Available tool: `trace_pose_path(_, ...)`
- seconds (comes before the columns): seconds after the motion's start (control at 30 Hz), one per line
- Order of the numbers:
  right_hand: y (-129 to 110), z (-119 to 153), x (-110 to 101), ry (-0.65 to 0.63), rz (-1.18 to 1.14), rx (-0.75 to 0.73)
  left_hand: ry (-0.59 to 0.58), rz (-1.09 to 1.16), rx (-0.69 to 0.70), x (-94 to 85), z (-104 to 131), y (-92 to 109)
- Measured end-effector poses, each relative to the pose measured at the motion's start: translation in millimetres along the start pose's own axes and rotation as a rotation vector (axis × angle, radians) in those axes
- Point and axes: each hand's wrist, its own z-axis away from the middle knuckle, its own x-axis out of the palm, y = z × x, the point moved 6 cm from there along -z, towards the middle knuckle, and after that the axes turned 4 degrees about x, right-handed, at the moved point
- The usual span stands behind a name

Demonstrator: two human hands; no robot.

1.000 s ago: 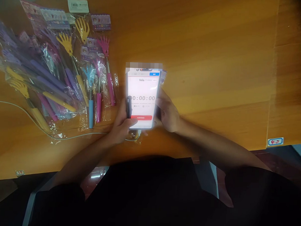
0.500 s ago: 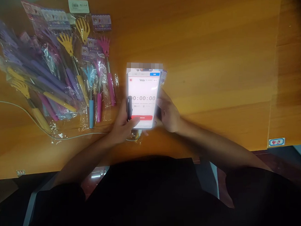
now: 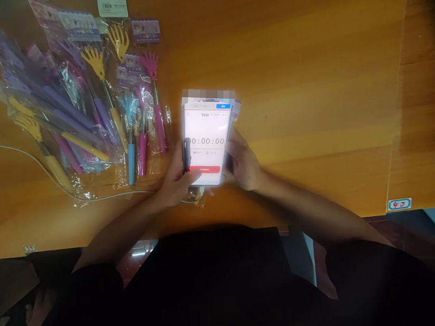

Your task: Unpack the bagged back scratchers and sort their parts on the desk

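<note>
At the centre of the view, over the table, a phone is held face-up in both hands. The fingers of the left hand grip its 8 o'clock edge, thumb over the red button; those of the right hand close on its 4 o'clock edge. The phone should handle as light, stiff and slippery, its face fragile; the long edges offer the surest hold, clear of the cable at 6 o'clock. The screen reads "Vela" and "00:00:00"; smaller print is illegible. Bagged back scratchers lie at 10 o'clock; a sticker at 4 o'clock possibly reads "40".
</note>
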Motion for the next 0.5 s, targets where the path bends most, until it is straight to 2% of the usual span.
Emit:
trace_pose_path(0.2,-1.8,3.2,-1.5,0.06,-0.001,-0.016,0.007,0.01,-0.006,0.0,0.7,-0.2)
trace_pose_path(0.5,-6.1,0.7,1.5,0.031,-0.055,-0.05,0.002,-0.036,0.019,-1.0,0.5,0.4)
